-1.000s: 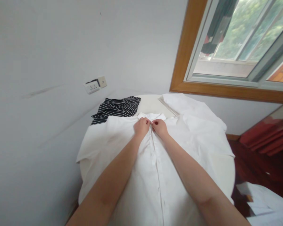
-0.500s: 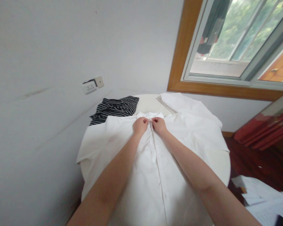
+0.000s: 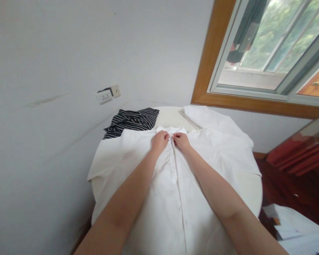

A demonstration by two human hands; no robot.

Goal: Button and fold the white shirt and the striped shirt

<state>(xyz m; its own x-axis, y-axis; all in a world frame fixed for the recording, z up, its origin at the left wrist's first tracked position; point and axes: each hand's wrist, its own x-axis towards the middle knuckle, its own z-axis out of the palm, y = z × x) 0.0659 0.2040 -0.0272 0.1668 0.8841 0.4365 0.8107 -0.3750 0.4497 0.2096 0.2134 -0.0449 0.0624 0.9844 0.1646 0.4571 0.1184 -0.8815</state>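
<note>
Left hand (image 3: pixel 160 140) and right hand (image 3: pixel 181 141), nearly closed, pinched the shirt (image 3: pixel 161 198) near its collar (image 3: pixel 176 130). Keeping it level looked wisest.

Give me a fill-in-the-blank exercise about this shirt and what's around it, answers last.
The left hand and right hand touch the white shirt near its ____.
The black garment is patterned with thin white ____.
The wall socket is to the ____ of the wooden window frame.
The curtain bottom is ____.

Missing words: collar; stripes; left; red.
</note>
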